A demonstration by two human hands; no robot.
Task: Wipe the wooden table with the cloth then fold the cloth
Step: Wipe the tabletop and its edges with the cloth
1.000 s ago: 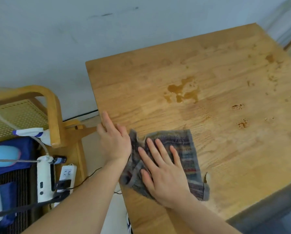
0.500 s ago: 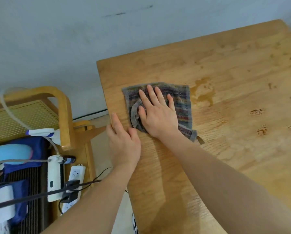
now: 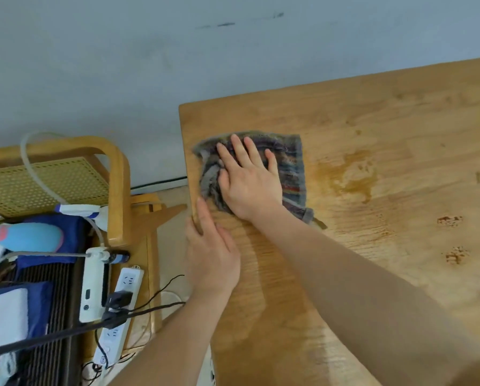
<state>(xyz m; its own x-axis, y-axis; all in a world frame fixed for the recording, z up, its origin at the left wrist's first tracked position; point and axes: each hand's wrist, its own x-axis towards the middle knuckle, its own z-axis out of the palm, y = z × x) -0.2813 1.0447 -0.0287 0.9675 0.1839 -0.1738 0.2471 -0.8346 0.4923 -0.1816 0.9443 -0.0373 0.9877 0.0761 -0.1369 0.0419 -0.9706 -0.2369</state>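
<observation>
- A wooden desk [image 3: 386, 129] is seen from above, its left far corner set close to a pale grey wall [image 3: 121, 65].
- A striped grey cloth [image 3: 291, 165] is laid flat on the desk near that left far corner, with its left side bunched into folds.
- The right hand [image 3: 250, 182] is pressed palm-down on the cloth, with fingers spread and extended; nothing is pinched or gripped by it.
- The left hand [image 3: 211, 252] is placed flat at the left edge of the desk, just nearer than the cloth, with fingers straight and held together; nothing is grasped by it either.
- The two hands are kept apart, though the left fingertips are brought close to the heel of the right hand.
- A brown wet stain [image 3: 355, 176] is visible on the desk just to the right of the cloth, apart from it.
- Two smaller brown spots [image 3: 453, 238] are seen further right and nearer.
- A wooden chair [image 3: 116, 190] with a woven cane panel is stood to the left of the desk.
- A white power strip [image 3: 119, 310], with a black plug inserted, is seen beside the chair.
</observation>
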